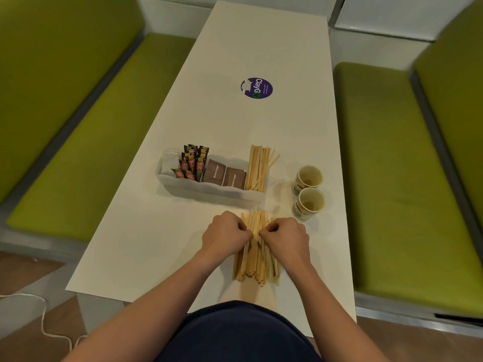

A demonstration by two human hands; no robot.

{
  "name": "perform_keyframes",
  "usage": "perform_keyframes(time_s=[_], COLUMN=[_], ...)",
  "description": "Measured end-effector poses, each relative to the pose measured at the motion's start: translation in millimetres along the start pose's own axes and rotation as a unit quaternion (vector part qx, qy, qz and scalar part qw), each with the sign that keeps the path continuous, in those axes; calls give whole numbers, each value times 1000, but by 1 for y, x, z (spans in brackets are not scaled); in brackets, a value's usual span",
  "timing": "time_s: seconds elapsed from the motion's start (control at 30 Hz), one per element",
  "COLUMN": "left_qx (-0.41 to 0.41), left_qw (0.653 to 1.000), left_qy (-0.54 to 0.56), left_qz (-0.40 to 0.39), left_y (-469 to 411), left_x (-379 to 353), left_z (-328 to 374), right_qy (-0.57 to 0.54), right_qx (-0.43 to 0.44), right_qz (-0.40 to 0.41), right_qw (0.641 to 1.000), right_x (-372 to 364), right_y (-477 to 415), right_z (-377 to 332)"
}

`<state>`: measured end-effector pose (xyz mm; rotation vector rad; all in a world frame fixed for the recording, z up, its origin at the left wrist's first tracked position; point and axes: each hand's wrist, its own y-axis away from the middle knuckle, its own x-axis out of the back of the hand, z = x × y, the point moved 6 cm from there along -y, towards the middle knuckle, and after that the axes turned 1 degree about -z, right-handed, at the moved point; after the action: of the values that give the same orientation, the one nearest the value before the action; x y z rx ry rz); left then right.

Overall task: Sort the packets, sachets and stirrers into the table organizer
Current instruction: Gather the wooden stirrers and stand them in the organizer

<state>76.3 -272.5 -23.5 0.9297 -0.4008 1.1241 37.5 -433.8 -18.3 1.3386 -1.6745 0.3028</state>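
My left grip [226, 235] is pinching the loose stirrers [254, 267] from the left side of the bundle, fingers curled in tight. My right grip [286, 237] is pinching them from the right side in the same way. The knuckles of both are nearly meeting over the middle of the pile. The loose stirrers are lying flat on the white worktop [162, 257], running lengthwise away from me, with their far ends just short of the organizer [209, 191].

The organizer is sitting crosswise beyond my hands. Its rightmost compartment is holding the sorted stirrers [258, 168], which are leaning back past the rim, a few fanning out to the right. Next to them the brown sugar sachets [224, 175] are standing side by side, and left of those the dark and orange packets [192, 163] are crowding their compartment. At the far left something white [168, 162] is showing, too blurred for me to name.

Right of the organizer two paper cups [310, 189] are standing upright, one just behind the other. Farther along the worktop a round purple sticker [257, 88] is lying flat, and green seats [392, 178] are flanking both long sides
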Motion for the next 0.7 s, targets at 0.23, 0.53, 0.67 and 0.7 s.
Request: perform_keyframes(time_s=[0.23,0.53,0.67,0.7], left_qx=[38,-92,-144,-150], left_qw=[993,968,953,952], left_qy=[103,234,253,245], left_qz=[-45,-7,89,105], left_y=[4,0,-33,-42], left_x=[5,80,119,122], left_z=[-4,47,82,88], right_qy=[-71,-233,-310,-324], right_qx=[-15,14,24,28], right_qz=[-11,-4,37,49], right_qw=[997,972,950,944], right_x=[1,15,29,33], right_y=[-1,13,20,20], right_z=[5,8,0,-2])
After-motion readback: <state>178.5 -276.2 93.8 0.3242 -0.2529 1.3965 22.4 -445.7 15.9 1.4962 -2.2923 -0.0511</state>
